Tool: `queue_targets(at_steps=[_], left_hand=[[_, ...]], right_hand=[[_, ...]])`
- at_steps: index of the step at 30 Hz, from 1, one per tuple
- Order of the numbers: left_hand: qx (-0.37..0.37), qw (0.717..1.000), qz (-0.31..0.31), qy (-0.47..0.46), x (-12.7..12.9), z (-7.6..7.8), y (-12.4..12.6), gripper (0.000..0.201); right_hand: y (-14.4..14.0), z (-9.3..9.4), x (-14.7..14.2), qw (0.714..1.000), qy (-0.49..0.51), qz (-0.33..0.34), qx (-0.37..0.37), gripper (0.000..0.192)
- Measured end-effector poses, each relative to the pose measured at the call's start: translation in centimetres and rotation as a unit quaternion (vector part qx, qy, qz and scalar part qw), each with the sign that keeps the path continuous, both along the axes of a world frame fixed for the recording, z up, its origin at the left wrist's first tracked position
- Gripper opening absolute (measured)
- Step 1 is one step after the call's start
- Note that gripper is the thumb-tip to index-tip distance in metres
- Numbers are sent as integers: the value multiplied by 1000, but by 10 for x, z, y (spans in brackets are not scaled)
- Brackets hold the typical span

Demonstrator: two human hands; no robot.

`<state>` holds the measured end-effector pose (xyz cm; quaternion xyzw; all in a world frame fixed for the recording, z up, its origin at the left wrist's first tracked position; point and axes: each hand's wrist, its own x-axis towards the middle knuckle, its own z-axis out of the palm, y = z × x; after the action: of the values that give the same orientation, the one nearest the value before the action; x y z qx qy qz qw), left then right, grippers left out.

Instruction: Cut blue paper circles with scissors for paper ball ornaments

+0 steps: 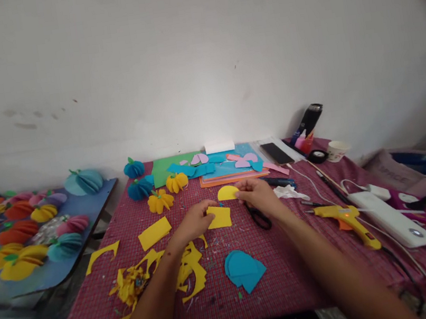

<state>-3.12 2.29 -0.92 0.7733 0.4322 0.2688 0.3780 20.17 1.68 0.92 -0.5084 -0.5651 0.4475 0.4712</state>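
Head view: left hand [195, 221] pinches the edge of a flat yellow paper rectangle [220, 217], pressing it to the red checked tablecloth [281, 272] to keep it steady. Right hand [256, 195] grips a yellow paper half-disc [226, 193] by its edge, raised just above the rectangle. Black-handled scissors [260, 218] lie beside the right wrist. Stacked blue paper discs [244, 270] lie nearer the person. Yellow glue gun [347, 216] rests to the right.
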Motion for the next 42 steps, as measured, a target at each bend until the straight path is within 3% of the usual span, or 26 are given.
queue_targets(at_steps=[6,11,16,22,28,34,38,42], left_hand=[[12,1000,-3,-5,-1,-9,5,31],[19,999,10,25,1,-10,5,25],[113,991,71,28,5,5,-1,31],[-30,995,0,-99,13,17,-12,34],[-39,994,52,-86,14,14,-12,37],[-48,993,56,-88,15,14,-12,41],[-59,992,53,-93,15,14,-13,42],[-77,990,42,-113,14,13,-11,37]], right_hand=[[-10,-26,-4,998,-57,-21,-15,24],[-12,-25,7,996,-93,2,-18,27],[-16,-18,3,995,-99,24,-15,28],[-28,-10,-14,989,-122,62,51,29],[-32,-13,-18,986,-98,126,43,31],[-29,-15,-16,990,-64,126,-6,33],[-29,-13,-16,992,-18,127,12,24],[-29,-13,-14,993,-46,106,31,29]])
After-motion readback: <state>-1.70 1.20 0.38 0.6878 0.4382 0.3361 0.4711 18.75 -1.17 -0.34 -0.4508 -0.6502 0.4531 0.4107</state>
